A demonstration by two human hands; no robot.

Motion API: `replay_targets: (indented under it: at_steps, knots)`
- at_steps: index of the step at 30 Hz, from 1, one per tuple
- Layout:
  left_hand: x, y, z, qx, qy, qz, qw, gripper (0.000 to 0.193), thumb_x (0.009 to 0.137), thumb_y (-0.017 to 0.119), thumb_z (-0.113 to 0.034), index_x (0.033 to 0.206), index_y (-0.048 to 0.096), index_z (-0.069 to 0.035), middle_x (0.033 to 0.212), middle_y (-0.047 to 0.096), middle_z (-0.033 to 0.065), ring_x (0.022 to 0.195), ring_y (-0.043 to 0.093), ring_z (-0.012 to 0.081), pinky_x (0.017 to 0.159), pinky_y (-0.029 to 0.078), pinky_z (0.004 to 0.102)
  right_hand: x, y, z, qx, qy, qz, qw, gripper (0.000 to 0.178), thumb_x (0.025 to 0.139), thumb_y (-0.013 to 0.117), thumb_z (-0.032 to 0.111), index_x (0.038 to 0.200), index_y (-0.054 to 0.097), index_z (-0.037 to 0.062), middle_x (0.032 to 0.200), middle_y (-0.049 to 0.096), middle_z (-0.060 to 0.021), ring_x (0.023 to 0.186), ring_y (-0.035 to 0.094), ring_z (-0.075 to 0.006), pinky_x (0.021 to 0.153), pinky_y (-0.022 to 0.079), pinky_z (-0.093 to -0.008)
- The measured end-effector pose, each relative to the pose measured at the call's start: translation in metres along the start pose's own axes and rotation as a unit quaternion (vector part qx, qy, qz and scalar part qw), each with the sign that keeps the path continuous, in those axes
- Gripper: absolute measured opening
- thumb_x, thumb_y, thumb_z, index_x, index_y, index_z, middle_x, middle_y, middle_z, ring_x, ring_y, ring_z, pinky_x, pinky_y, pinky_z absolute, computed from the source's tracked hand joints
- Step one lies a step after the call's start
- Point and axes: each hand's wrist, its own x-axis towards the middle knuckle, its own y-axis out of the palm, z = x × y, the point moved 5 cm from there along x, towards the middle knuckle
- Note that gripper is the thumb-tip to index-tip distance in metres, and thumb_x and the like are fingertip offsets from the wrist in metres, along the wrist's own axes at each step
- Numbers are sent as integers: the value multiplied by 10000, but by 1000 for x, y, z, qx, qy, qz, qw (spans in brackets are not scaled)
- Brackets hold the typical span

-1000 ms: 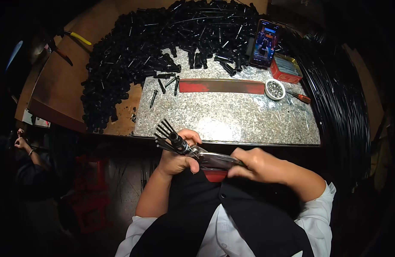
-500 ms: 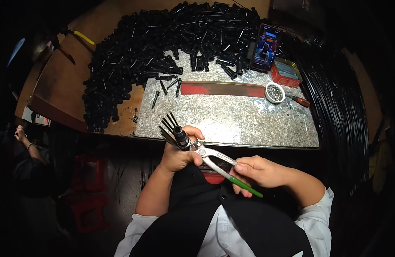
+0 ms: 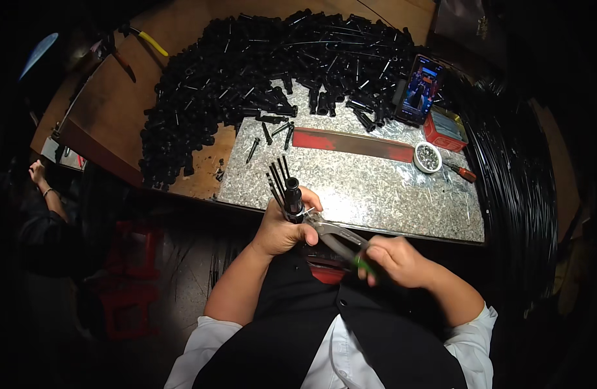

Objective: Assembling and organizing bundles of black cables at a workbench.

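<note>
black tubular plastic-looking part [image 3: 292, 189], clasped in the left hand [image 3: 277, 235] at the speckled grey stone worktop's [image 3: 369, 185] front edge: brace firmly. right hand [image 3: 402, 260] grasps silver, green-handled metal pliers [image 3: 344, 233]; align their nose with the part's lower end.

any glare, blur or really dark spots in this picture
Head view: bright glare on the front of the speckled slab; head view: blur on the right hand and the green-handled pliers; head view: corners sunk in darkness, phone screen glowing.
</note>
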Motion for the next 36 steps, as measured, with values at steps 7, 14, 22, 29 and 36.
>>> replay_targets:
  at_steps: [7,14,22,29,36]
  knots:
    - [0,10,-1,28,-11,14,999,683,465,804,-595,807,615,-36,761,567,-8,712,528,91,631,402,226,-6,3,-1,54,86,147,984,337,872,654,276,999,462,30,693,576,-71,541,587,-174,499,475,-304]
    - [3,3,11,63,53,-8,997,571,520,887,-370,885,601,-38,750,542,-59,705,486,35,608,386,206,-6,-16,18,-457,-211,-191,843,467,858,626,254,1238,478,25,884,543,-159,772,570,-277,660,466,-358]
    - [5,6,15,56,49,19,997,737,428,899,-441,936,536,-49,900,501,-39,727,447,37,652,380,195,-10,-27,26,-332,-142,2,933,458,926,543,290,1266,466,-7,891,621,-227,870,615,-383,791,471,-430]
    - [2,10,13,74,67,-32,995,753,460,754,-616,830,482,-19,823,459,-21,673,432,52,625,351,210,5,-20,20,-314,53,37,947,369,934,530,343,950,519,-25,803,607,-231,805,605,-389,703,462,-430]
    - [1,4,32,23,55,3,998,875,459,767,-564,1023,366,-28,603,423,-70,567,439,29,534,337,169,8,4,-12,-85,35,119,989,423,959,484,398,916,557,-16,712,565,-149,636,515,-222,636,440,-352]
